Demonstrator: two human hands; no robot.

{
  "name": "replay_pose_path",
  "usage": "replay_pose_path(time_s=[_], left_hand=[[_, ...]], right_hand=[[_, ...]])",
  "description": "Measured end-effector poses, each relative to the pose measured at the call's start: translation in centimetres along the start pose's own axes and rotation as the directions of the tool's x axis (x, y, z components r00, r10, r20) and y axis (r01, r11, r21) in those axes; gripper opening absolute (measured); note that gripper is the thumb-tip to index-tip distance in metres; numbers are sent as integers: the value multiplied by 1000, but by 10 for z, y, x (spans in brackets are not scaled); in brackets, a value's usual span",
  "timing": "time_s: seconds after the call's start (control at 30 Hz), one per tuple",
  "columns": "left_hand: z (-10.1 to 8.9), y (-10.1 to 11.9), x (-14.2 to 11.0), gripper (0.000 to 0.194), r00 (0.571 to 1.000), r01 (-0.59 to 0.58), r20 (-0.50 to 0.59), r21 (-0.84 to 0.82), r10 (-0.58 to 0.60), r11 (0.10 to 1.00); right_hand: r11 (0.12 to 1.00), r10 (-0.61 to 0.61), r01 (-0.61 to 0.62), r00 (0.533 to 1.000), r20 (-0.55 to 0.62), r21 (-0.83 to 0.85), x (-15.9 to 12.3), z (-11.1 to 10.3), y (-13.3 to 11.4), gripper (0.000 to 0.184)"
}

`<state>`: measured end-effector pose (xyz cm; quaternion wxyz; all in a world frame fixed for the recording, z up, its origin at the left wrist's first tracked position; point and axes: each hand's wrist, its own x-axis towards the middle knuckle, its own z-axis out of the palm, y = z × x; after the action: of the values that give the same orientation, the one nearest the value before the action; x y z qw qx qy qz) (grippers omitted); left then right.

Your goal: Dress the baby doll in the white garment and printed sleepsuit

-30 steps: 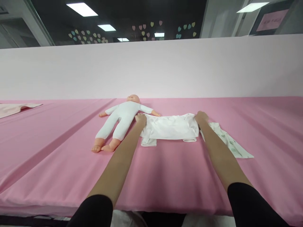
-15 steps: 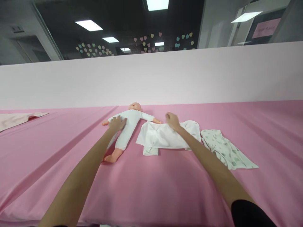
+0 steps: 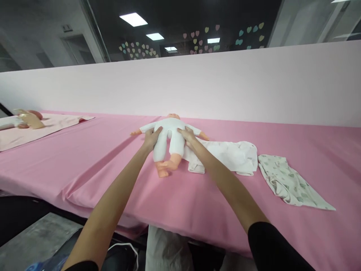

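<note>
A baby doll (image 3: 169,130) with a white cloth body lies on its back, its head toward the wall and its bare feet toward me. On the doll's left side in my view, my left hand (image 3: 152,137) grips it at the hip and upper thigh. My right hand (image 3: 187,136) holds the opposite hip, thumb on top. White baby clothing (image 3: 232,154) is spread beside the doll, partly behind my right forearm. Further right lies a folded white garment with a green leaf print (image 3: 293,180).
A pink sheet (image 3: 107,158) covers the table. At far left, a person's hand (image 3: 33,119) is by another doll on a pale pink cloth (image 3: 62,124). A white wall (image 3: 180,86) runs behind. Below the table edge are my grey trousers (image 3: 166,248) and a white cable (image 3: 124,244).
My right hand has moved left from above the white clothing onto the doll. Both hands now hold its hips, and the doll has turned straighter toward me. The view has swung left.
</note>
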<state>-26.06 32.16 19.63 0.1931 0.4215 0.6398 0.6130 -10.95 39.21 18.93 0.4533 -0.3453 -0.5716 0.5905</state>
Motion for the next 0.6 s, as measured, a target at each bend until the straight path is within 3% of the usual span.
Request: replay_pose_path(time_s=[0.07, 0.13, 0.33, 0.47, 0.6], left_hand=[[8, 15, -23, 39, 993, -102, 46, -161, 111, 982], [22, 26, -49, 39, 983, -129, 96, -252, 158, 959], [91, 31, -120, 36, 975, -10, 201, -387, 96, 922], [127, 26, -146, 36, 945, 79, 316, -475, 86, 876], [138, 19, -155, 38, 909, 151, 411, -488, 73, 859]], right_hand=[[996, -50, 51, 999, -13, 74, -20, -18, -14, 37], [983, -118, 122, 992, -39, 137, -46, -42, -26, 44], [952, -305, 306, 936, -172, -25, -117, -123, -33, 55], [958, -285, 272, 924, -254, -88, -134, -162, -17, 57], [965, -252, 216, 923, -292, -150, -140, -178, -5, 55]])
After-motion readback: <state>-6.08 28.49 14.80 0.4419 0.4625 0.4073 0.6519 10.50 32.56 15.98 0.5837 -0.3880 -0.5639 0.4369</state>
